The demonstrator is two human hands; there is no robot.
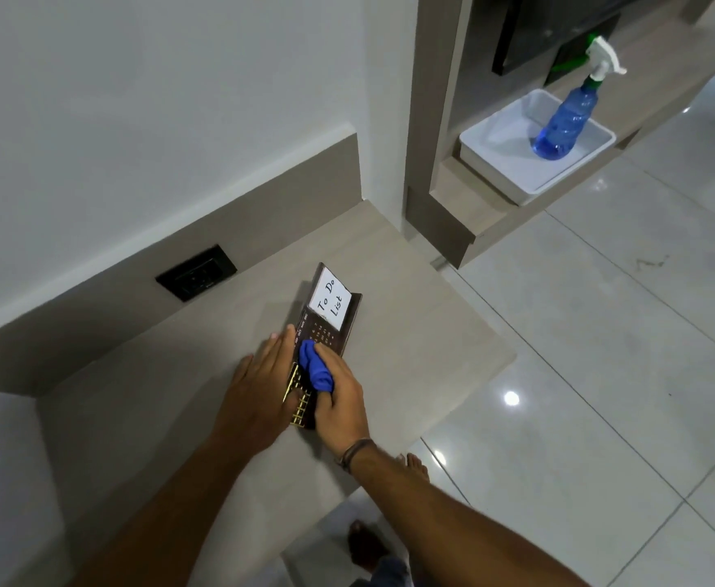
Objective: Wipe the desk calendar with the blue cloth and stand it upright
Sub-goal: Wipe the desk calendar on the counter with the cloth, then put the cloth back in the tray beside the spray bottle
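Note:
A dark brown desk calendar (330,328) lies flat on the beige desk (411,332), with a white "To Do List" card at its far end and gold grids at its near end. My left hand (262,374) lies flat along the calendar's left edge, fingers together, pressing on it. My right hand (341,400) grips a bunched blue cloth (314,366) and presses it onto the middle of the calendar. Both hands hide part of the near half of the calendar.
A black wall socket (197,273) sits in the back panel to the left. A white tray (516,180) holding a blue spray bottle (567,120) stands on a lower shelf at the right. The desk edge drops to a glossy tiled floor (601,374); my bare feet show below.

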